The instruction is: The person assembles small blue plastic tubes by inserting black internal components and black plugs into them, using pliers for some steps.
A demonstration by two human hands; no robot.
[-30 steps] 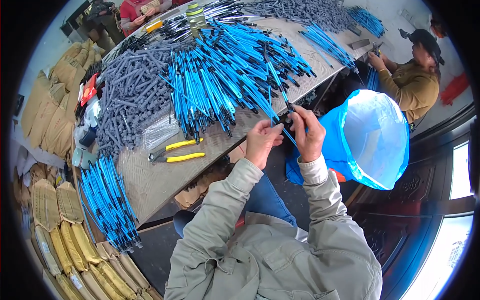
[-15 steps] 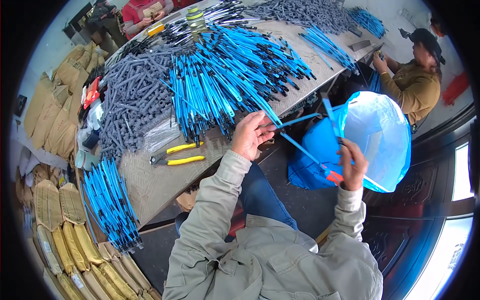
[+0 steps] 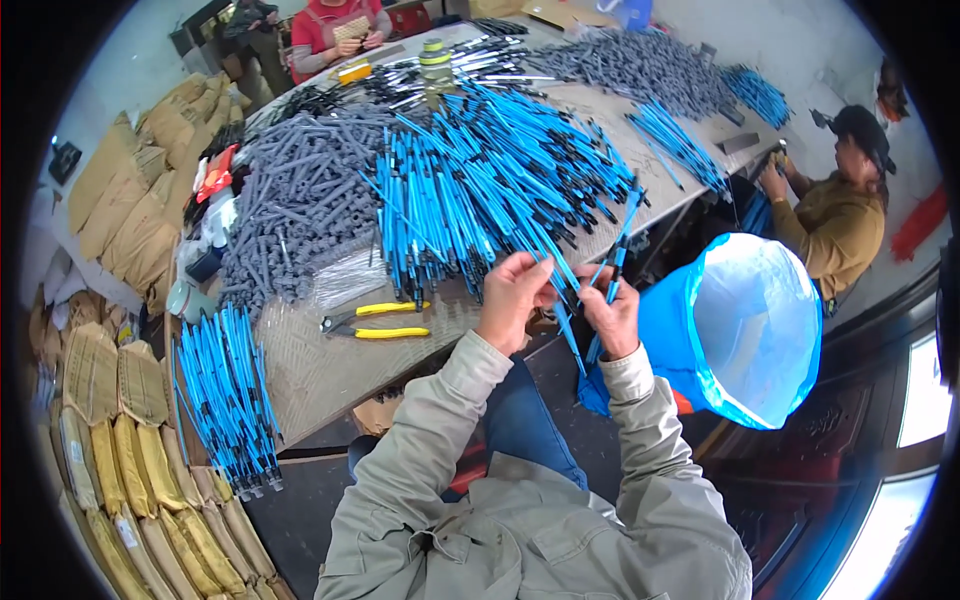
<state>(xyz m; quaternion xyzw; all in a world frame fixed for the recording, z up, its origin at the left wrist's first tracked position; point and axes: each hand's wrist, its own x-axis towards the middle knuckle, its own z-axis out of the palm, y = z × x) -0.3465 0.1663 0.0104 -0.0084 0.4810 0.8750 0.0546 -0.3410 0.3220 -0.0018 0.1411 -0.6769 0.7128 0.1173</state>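
In front of the table edge my left hand (image 3: 517,304) pinches a slim blue rod (image 3: 566,328) between thumb and fingers. Close beside it, my right hand (image 3: 612,318) is closed round blue rods with black fittings (image 3: 631,215), which slant upward from its fingers. How many it grips is partly hidden. Just beyond both hands spreads a large heap of blue rods (image 3: 440,205) with black ends. Pliers with yellow handles (image 3: 393,333) lie on the table left of my left hand. To the right of my right hand stands a big blue bag (image 3: 668,312), its pale inside showing.
Grey plastic tubes (image 3: 290,190) are piled on the table (image 3: 300,385), and more blue rods (image 3: 225,385) lie at its left end. A bottle (image 3: 436,72) stands behind. One person (image 3: 835,220) works at right, another (image 3: 335,35) across the table. Brown sacks (image 3: 120,200) are stacked left.
My right hand has come left from the bag's rim to beside my left hand, bringing its rods along. The view has shifted, so the table sits farther right.
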